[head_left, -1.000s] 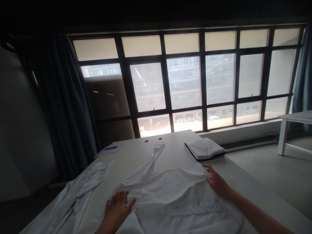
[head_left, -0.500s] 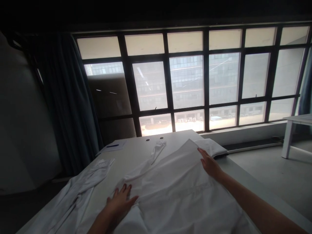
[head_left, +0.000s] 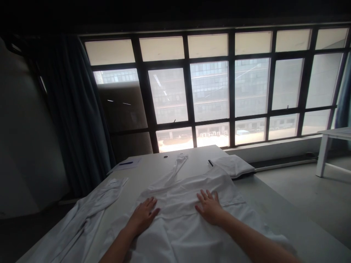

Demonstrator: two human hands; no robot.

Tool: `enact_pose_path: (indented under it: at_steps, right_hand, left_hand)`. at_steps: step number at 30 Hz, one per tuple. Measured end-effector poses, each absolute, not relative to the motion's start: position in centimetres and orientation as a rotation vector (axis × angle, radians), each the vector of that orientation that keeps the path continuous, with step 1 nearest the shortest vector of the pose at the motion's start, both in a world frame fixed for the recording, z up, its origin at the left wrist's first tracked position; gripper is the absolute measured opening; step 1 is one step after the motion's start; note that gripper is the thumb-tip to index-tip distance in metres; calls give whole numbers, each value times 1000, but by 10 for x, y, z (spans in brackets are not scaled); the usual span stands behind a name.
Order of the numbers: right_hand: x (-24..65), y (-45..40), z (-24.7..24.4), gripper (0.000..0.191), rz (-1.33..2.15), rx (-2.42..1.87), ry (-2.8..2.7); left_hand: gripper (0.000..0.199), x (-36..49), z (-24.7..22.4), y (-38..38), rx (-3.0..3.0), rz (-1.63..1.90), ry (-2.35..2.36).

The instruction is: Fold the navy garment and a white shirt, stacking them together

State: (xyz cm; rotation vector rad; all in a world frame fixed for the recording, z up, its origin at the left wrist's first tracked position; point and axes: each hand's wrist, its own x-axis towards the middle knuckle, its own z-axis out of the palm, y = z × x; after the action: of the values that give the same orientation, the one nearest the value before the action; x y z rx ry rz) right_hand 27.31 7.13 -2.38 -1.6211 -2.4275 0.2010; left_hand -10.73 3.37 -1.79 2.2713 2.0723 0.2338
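Observation:
A white apron-like garment (head_left: 181, 233) is spread over the table in front of me, creased in places and with a seam across its middle. From its upper left side a narrow strap (head_left: 175, 170) runs toward the far edge. My left hand (head_left: 144, 215) rests on the cloth's left part, fingers stretched out. Palm down, my right hand (head_left: 210, 207) lies on the cloth to the right of the middle, its fingers spread. Neither hand grips the fabric.
The white table (head_left: 153, 168) carries a crumpled white cloth (head_left: 90, 215) on the left, paper with a pen (head_left: 126, 163) at the far left, and a folded white stack (head_left: 233, 164) at the far right. Another table (head_left: 323, 153) stands to the right.
My right hand has come left and nearer from the garment's upper right corner, which now lies lower and flat. My left hand has shifted slightly right. A dark pen-like thing by the folded stack is uncovered.

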Motion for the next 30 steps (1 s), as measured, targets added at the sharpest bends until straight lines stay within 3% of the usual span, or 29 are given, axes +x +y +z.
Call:
enact_pose_path:
  at_steps: [5,12,20,22,25,27,30]
  right_hand:
    - [283,80,-23,71,221,-1622,-2371]
    - [296,49,-32,49,180,-1390,-2428]
    - [325,3,-23,69,433,-1420,-2619]
    - [322,1,-8,64,412,-1440,-2660]
    - [300,4,15,39,357,-1341,-2666]
    - [275,9,21,35,356,-1266,-2633]
    - [238,17,12,50,360,-1232,-2575]
  left_hand:
    - [82,-108,-16,28,2281,180,2124]
    - [46,-90,-10,-5,2513,206,1915]
    - [57,-89,5,-52,2312,-28,1788]
    - [44,-77,22,-55,2322,27,1734]
    - [32,-41,39,-48,2427,193,1703]
    - [35,-9,37,-36,2479,248,1718]
    - [50,33,19,-9,2499,242,1696]
